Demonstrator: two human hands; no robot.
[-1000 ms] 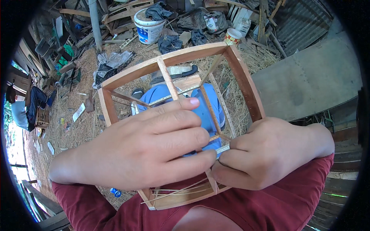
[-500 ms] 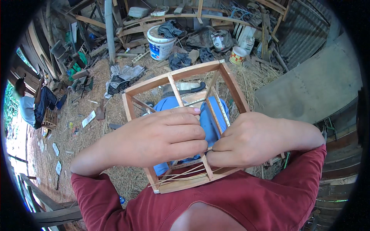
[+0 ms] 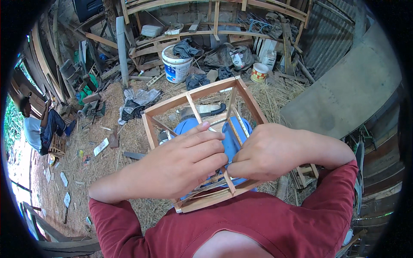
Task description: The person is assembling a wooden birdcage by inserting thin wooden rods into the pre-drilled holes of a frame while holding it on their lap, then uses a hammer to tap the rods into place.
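Beneath the half-curled left hand (image 3: 185, 161) and bunched right hand (image 3: 269, 150), the wooden frame (image 3: 251, 101) looks joined but uncovered; hidden fingertips leave either hand's hold impossible to tell.

Left hand (image 3: 191, 157) is pointing toward two o'clock; right hand (image 3: 266, 150) is curling toward nine o'clock. Both forearms (image 3: 114, 187) are converging.

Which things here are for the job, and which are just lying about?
Probably for the job:
wooden frame, with the left hand and right hand at it

Probably just lying about:
white bucket
red-and-yellow tub
crumpled grey sheeting
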